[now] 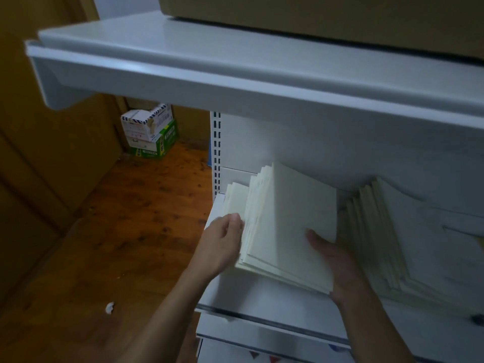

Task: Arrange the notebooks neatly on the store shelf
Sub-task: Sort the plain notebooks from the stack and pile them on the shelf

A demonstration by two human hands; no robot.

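While the left hand (222, 242) curls its fingers against the left edges of a stack of notebooks (285, 224), the right hand (337, 260) grasps the same stack from the right, thumb (315, 238) laid on the front cover and fingers hidden behind it. The stack stands tilted on the lower shelf (262, 297), its covers fanned and uneven at the top and bottom corners. A few thin notebooks (234, 197) lean just behind the left hand, and a second stack (379, 231) leans close on the right. The step in hand looks like squaring up: it would go best with both palms squeezing inward, the lower edges tapped on the shelf until the corners line up, then the block pushed back and set beside its neighbour without letting the loose outer covers slide. Slack pressure would likely let the fan spread further. A slotted post (216, 153) rises at the shelf's left end, and the upper shelf (235, 82) above carries a cardboard box (340, 17). Off to the left, on the wooden floor (117, 231), sit stacked cartons (149, 132) printed in white and green, and a paper scrap (110, 307) lies nearer. The cartons' lettering is too small and blurred to read, and the notebook covers show plain cream with no visible writing.
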